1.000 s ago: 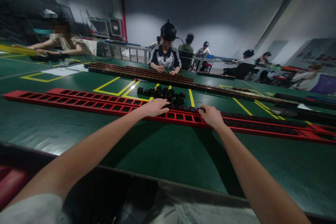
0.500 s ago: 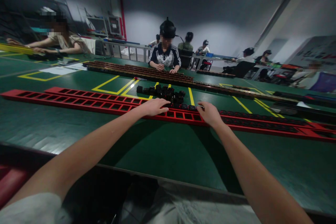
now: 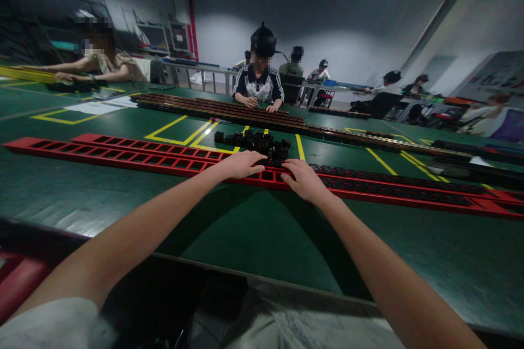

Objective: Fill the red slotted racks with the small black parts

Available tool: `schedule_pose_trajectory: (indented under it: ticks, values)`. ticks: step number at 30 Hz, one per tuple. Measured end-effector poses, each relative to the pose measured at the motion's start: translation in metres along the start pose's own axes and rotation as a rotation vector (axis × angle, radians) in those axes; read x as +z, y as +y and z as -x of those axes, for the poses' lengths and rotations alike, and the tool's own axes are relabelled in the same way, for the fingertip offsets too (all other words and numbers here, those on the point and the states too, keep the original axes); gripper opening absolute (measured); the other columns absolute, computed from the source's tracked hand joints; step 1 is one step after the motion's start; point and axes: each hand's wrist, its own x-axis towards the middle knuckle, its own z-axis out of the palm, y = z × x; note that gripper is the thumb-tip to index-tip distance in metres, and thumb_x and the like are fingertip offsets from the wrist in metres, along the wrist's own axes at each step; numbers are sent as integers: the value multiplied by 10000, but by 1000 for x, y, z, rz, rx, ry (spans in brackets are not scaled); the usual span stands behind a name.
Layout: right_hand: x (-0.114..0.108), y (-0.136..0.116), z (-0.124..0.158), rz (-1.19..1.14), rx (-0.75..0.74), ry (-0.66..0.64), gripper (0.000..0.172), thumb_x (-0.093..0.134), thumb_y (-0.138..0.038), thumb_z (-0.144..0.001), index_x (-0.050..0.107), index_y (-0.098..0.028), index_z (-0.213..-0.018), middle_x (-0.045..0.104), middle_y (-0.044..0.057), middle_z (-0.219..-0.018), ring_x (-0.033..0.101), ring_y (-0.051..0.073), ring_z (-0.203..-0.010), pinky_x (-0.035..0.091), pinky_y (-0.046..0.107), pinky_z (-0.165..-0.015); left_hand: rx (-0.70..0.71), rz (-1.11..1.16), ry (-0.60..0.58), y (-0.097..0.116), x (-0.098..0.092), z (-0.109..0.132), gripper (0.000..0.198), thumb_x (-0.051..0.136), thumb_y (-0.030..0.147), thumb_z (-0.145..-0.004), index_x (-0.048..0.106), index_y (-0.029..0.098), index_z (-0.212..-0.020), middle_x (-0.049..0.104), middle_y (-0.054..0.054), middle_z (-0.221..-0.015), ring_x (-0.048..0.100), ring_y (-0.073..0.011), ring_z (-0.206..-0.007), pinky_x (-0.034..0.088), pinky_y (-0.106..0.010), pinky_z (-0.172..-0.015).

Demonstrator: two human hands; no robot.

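Observation:
Two long red slotted frames [image 3: 139,159], like ladders, lie side by side across the green table. My left hand [image 3: 245,164] rests over the near frame, its fingers stretched out and the thumb apart. Just right of it is my right hand [image 3: 303,179], thumb and fingers apart at the far edge of that frame; nothing shows between them. A loose heap of small black parts [image 3: 256,143] sits right behind both hands. Black square parts [image 3: 380,185] fill the slots in the right-hand stretch of the frames. Slots on the left show bare. Both hands' fingertips partly cover the parts near them.
Long dark brown strips [image 3: 213,110] lie farther back, with a co-worker [image 3: 258,84] seated behind them. Another person [image 3: 104,60] at the left handles a yellow bar [image 3: 28,73]. White paper [image 3: 96,107] and yellow tape lines mark the table.
My right hand has moved left along the frame, closer to my left hand and the black heap. The left hand has stayed nearly in place.

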Motion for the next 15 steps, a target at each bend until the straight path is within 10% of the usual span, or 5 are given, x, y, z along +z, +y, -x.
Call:
schedule_pose_trajectory:
  ticks: [15]
  values:
    - [-4, 2, -1, -33, -1, -12, 375, 537, -321, -961, 646, -159, -1282, 583, 145, -1393, 514, 278, -1291, 403, 471, -1115, -32, -13, -31, 2, -4, 1, 550, 388, 491, -1018, 461, 177, -1464, 524, -126, -1475, 526, -278, -1302, 399, -400, -1075]
